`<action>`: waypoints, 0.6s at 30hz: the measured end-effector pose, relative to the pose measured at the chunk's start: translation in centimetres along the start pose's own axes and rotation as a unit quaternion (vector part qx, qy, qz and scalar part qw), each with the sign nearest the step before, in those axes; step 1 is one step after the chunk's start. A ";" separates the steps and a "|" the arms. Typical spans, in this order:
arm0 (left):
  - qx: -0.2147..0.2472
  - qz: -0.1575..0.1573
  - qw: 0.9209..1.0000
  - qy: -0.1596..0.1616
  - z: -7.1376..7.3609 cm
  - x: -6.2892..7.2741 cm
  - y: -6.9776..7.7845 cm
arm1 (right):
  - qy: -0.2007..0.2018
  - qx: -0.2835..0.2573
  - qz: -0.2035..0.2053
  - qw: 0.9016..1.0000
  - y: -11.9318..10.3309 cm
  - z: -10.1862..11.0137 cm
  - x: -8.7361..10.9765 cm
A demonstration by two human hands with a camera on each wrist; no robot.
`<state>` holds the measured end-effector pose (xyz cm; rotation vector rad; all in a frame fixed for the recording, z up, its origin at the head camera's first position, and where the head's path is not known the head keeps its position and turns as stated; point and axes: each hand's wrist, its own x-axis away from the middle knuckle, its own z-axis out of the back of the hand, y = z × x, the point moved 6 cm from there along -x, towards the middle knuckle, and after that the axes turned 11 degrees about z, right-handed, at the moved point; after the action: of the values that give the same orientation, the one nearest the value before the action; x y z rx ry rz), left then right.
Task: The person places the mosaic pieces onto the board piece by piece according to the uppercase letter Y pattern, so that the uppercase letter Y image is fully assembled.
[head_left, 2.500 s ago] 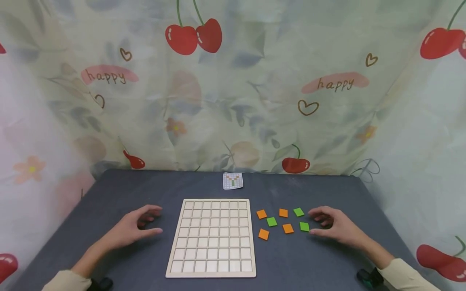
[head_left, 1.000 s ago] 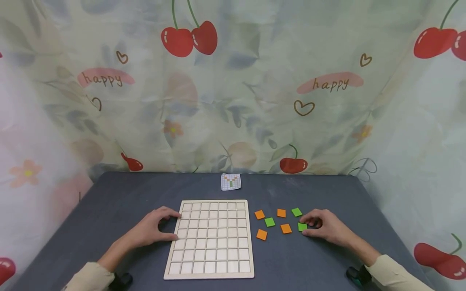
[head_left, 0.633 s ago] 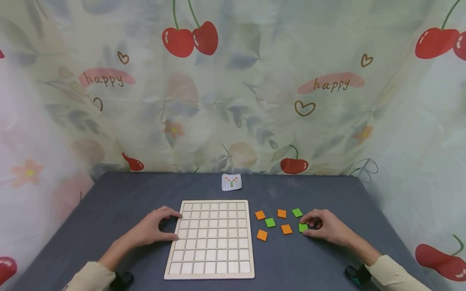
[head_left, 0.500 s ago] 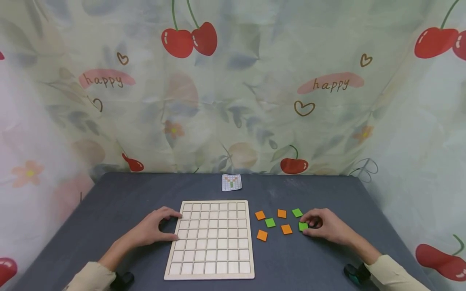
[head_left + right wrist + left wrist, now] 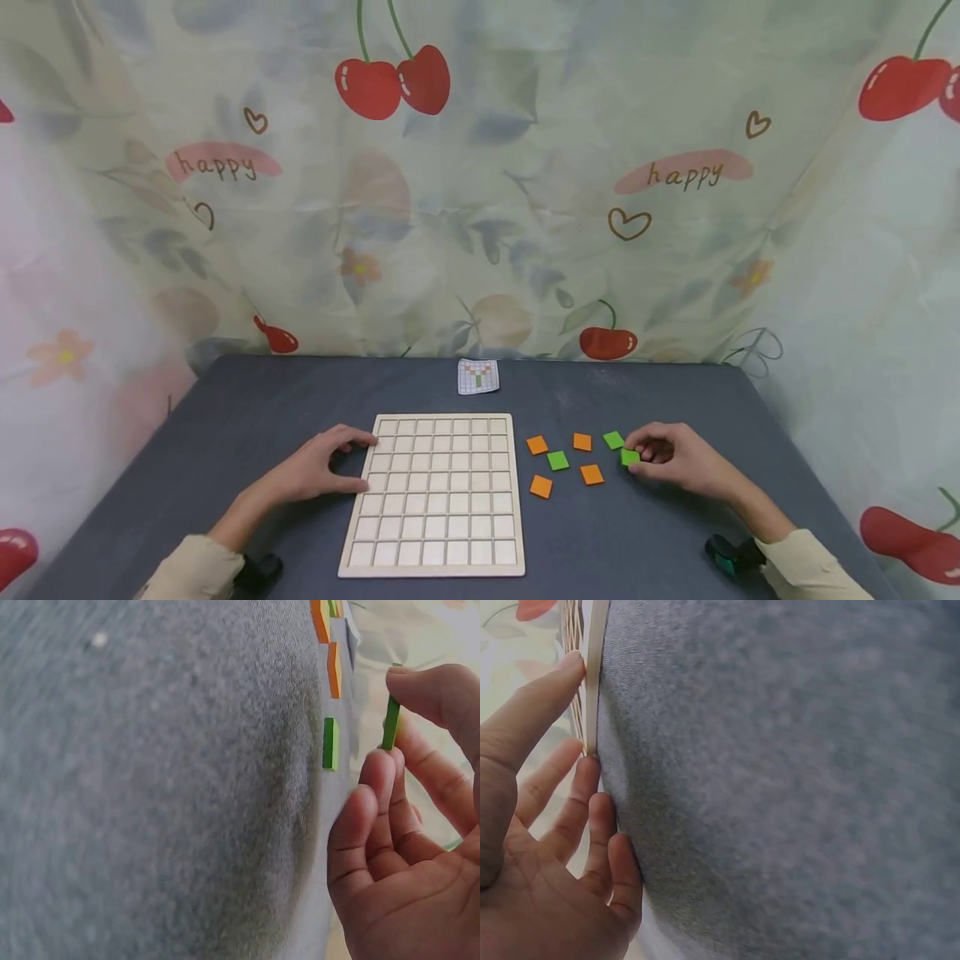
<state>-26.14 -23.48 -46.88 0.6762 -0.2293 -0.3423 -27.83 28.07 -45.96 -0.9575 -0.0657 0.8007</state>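
Right of centre in the lower frame, the green tile [image 5: 630, 457] has just come up off the dark tabletop [image 5: 622, 533], pinched between thumb and fingertips of the right hand [image 5: 681, 458], so this piece's pick-up looks done. At lower left of centre, the left hand [image 5: 315, 468] (fingers loosely extended, grasping nothing) touches the left edge of the gridded board [image 5: 438, 481], though the close wrist view hardly shows whether it presses; six other tiles [image 5: 592, 474] lie between board and right hand.

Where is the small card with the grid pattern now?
In the head view, the card lies near the far edge of the table, beyond the right half of the board.
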 end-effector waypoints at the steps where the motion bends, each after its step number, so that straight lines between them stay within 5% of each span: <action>1: 0.002 -0.001 1.000 -0.001 0.0 -0.1 0.0 | 0.002 -0.002 0.007 1.000 -0.1 0.0 -0.1; 18: 0.028 0.021 0.999 0.003 0.1 -1.2 -0.2 | -0.002 -0.063 0.031 0.998 -1.6 -2.0 -1.4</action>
<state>-27.28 -23.25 -47.05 0.7261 -0.2467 -0.2943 -27.11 25.22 -45.55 -1.0809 -0.0923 0.8630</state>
